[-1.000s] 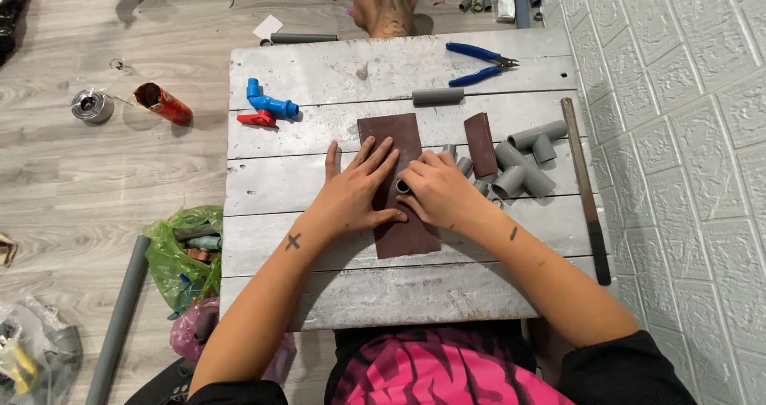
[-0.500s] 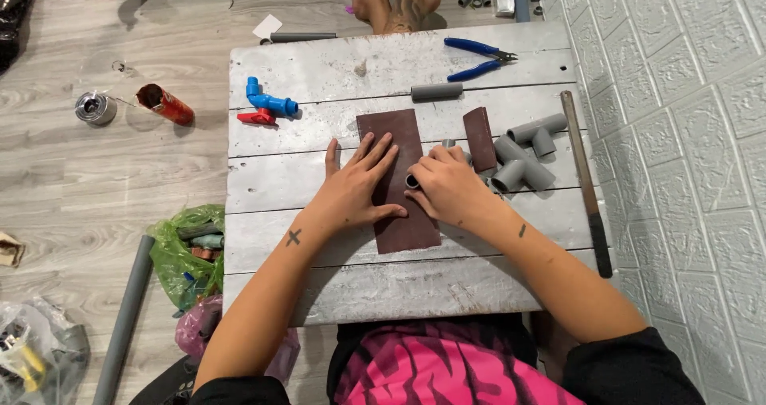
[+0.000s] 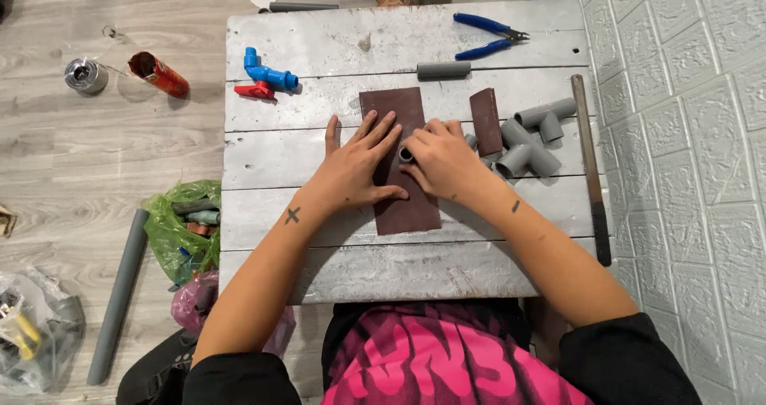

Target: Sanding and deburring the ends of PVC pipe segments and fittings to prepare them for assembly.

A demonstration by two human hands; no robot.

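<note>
A long brown sheet of sandpaper (image 3: 399, 110) lies on the white plank table (image 3: 319, 261). My left hand (image 3: 359, 162) presses flat on the sheet with its fingers spread. My right hand (image 3: 439, 159) is closed around a short grey pipe piece (image 3: 406, 154), whose open end stands on the sandpaper. A smaller brown sandpaper strip (image 3: 486, 121) lies just right of my right hand.
Grey pipe tee fittings (image 3: 531, 138) sit at the right, a short grey pipe (image 3: 444, 70) and blue pliers (image 3: 487, 36) at the back, a blue and red valve (image 3: 267, 76) back left. A dark metal bar (image 3: 590, 165) lies along the right edge. Bags and a long pipe (image 3: 118, 293) lie on the floor.
My right hand with the pipe piece has shifted slightly away from me along the sandpaper. My left hand stays pressed on the sheet.
</note>
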